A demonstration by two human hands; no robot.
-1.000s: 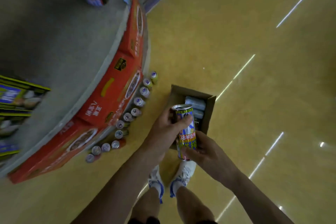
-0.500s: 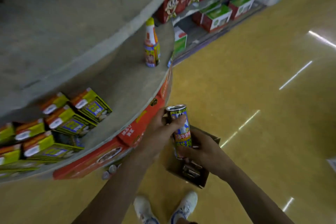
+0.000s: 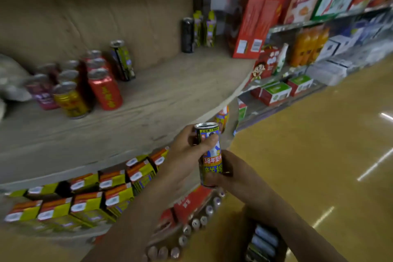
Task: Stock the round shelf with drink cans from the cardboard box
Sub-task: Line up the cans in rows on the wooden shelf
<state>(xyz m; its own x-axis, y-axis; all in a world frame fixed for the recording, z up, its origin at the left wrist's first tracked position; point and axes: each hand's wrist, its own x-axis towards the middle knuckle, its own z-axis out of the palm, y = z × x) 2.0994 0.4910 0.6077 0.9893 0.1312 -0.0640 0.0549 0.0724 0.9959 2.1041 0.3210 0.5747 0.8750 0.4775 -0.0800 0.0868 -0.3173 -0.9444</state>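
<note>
A: Room on the round shelf (image 3: 161, 100)?
B: Plenty of bare board right of the standing cans (image 3: 104, 89), out to the curved edge just beside the left hand (image 3: 185, 155).
A: And the drink can (image 3: 210, 155)?
B: Held upright off the shelf, near that edge — silver top, blue and yellow label, red print. Gripped high by the left hand's curled fingers (image 3: 209, 142), clasped at the base by the right hand (image 3: 234, 173).
A: Hard to see?
B: Cardboard box (image 3: 284, 248) half hidden under the right forearm, cut off below; maybe a second can behind — cannot tell.

Single head-worn wide view, angled forward and down, near round shelf (image 3: 159, 102)
</note>
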